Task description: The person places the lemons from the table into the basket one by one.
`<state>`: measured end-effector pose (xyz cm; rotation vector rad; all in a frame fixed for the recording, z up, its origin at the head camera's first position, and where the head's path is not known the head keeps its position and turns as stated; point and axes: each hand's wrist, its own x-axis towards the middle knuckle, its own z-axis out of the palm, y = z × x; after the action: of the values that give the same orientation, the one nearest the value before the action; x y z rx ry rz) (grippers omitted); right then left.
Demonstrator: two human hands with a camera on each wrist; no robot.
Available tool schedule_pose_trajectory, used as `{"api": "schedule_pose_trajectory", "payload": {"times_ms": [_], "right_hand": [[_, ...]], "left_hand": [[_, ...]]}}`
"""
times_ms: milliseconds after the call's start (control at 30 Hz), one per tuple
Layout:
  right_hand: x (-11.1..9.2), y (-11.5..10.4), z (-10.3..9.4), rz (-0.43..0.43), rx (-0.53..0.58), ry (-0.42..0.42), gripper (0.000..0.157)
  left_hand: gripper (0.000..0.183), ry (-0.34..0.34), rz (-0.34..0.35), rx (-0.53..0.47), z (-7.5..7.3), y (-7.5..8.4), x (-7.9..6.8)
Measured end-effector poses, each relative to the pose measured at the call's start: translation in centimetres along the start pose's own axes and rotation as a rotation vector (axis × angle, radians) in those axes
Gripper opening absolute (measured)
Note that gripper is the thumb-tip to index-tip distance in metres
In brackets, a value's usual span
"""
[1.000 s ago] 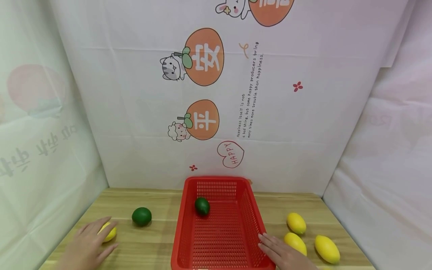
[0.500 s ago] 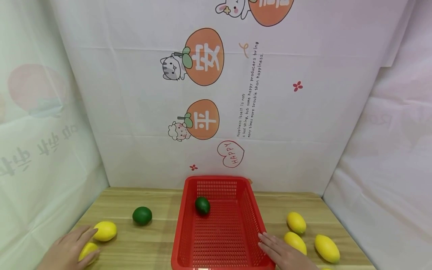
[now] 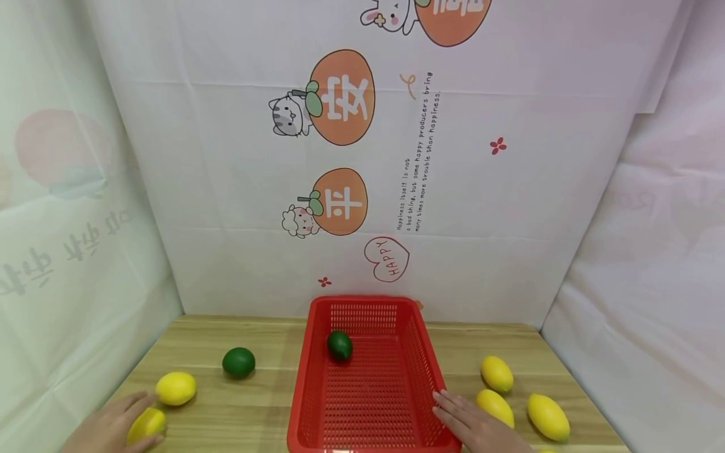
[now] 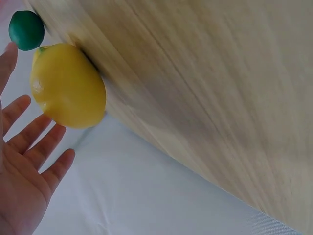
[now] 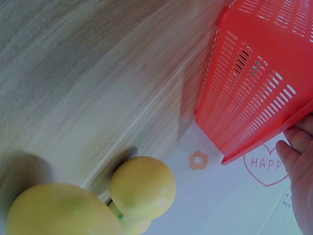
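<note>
On the left, the left hand (image 3: 107,428) is at the nearer lemon (image 3: 147,425), which lies on the counter (image 3: 266,396); its fingers are spread apart, tips right by the rind, and I cannot tell whether they press it; closing evenly across the fat middle would probably suit best, since a smooth oval may roll if pushed from one side; the farther lemon (image 3: 176,388) lies just beyond the fingertips, so a narrow approach should avoid nudging it; a lime (image 3: 238,362) sits farther right, well apart from that hand.

Midway stands the red plastic basket (image 3: 302,377), a second lime (image 3: 340,345) lying inside towards the far left; the right hand (image 3: 476,425) rests on the right rim, fingers side by side and extended; light contact there should steady the basket without tipping it.

For moving, the left cloth wall (image 3: 85,283) rises near the left hand's outer side; bare wood shows between the lime and the basket's left rim, a useful lane; that raised rim would call for lift before crossing; the right hand has less room, with a middle lemon (image 3: 498,408) just beside it, a back lemon (image 3: 497,374) beyond and an outer lemon (image 3: 549,417) towards the counter's right edge.
</note>
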<state>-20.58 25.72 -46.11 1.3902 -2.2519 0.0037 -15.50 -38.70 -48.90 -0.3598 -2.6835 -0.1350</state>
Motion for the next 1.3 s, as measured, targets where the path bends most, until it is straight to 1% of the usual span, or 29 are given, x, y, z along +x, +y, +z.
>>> {"api": "schedule_pose_trajectory", "payload": {"times_ms": [133,233,267,400,467,633,733,800,833,1033,1167,1300], "right_hand": [[0.0,0.1,0.1,0.002,0.007,0.001,0.063],[0.0,0.2,0.2,-0.011,0.007,0.017,0.063],[0.0,0.2,0.2,-0.016,0.007,0.023,0.063],[0.0,0.3,0.2,-0.033,0.006,0.037,0.063],[0.0,0.3,0.3,-0.037,0.002,0.038,0.063],[0.0,0.3,0.3,-0.035,-0.011,0.036,0.063],[0.1,0.2,0.2,-0.031,-0.015,0.036,0.062],[0.1,0.2,0.2,-0.032,-0.017,0.035,0.062],[0.1,0.2,0.2,-0.032,-0.015,0.033,0.062],[0.1,0.2,0.2,-0.028,-0.007,0.029,0.062],[0.1,0.2,0.3,-0.029,-0.001,0.033,0.062],[0.1,0.2,0.2,-0.018,0.009,0.025,0.061]], "left_hand": [[0.069,0.026,0.05,0.022,0.8,-0.5,-0.2],[0.07,0.017,0.086,0.062,1.2,-0.9,-0.3],[0.07,0.028,0.109,0.075,1.3,-1.0,-0.2],[0.069,0.035,0.188,0.111,1.7,-1.4,-0.1],[0.067,0.01,0.209,0.118,1.8,-1.5,0.0],[0.062,-0.126,0.179,0.074,1.9,-1.4,0.4],[0.062,-0.136,0.18,0.052,1.9,-1.4,0.5],[0.062,-0.117,0.194,0.067,2.1,-1.4,0.6],[0.062,-0.118,0.196,0.07,2.1,-1.4,0.6],[0.062,-0.196,0.131,0.053,2.0,-1.2,1.0],[0.062,-0.194,0.12,0.057,1.9,-0.9,1.0],[0.061,-0.23,0.098,0.045,1.6,-0.8,1.2]]}}
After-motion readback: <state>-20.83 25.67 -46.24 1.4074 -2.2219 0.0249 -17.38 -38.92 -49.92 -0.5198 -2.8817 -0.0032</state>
